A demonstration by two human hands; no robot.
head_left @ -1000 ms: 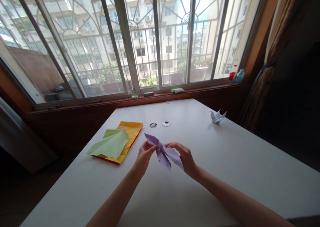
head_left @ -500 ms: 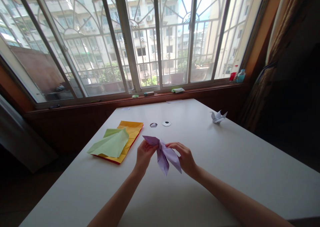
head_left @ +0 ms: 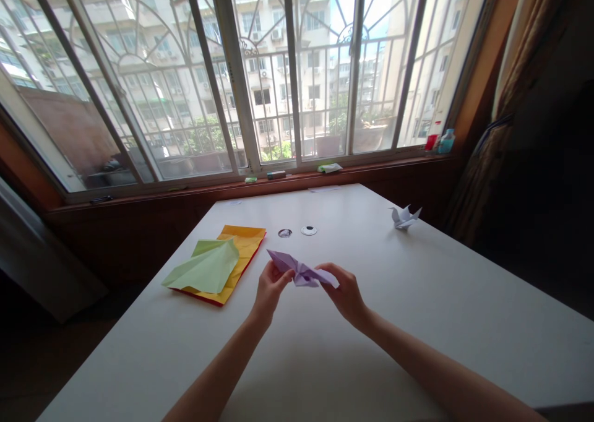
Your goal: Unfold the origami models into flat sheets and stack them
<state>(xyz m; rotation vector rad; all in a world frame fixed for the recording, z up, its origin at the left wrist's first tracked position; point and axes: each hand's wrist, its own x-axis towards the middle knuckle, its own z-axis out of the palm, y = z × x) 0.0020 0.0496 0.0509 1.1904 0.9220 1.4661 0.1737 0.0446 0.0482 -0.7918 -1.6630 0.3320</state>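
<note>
Between my hands, above the white table (head_left: 297, 354), is a purple piece of folded paper (head_left: 304, 275) with pointed flaps. My left hand (head_left: 269, 289) pinches its left side, thumb on the near face. At the other end, my right hand (head_left: 344, 291) grips the flap on the right; some of its fingers are hidden behind the paper. The paper now lies nearly edge-on to me, so its lower points are foreshortened.
Left of my hands, a light green creased sheet (head_left: 206, 266) rests on orange-yellow paper (head_left: 253, 239) with red beneath. A white folded paper bird (head_left: 405, 218) stands near the table's right edge. Two round table fittings, one a cable-hole cover (head_left: 309, 230), lie beyond my hands.
The purple paper has tipped: its two points that hung toward me have swung up and away. My right hand has turned slightly with it. The other papers stay put.
</note>
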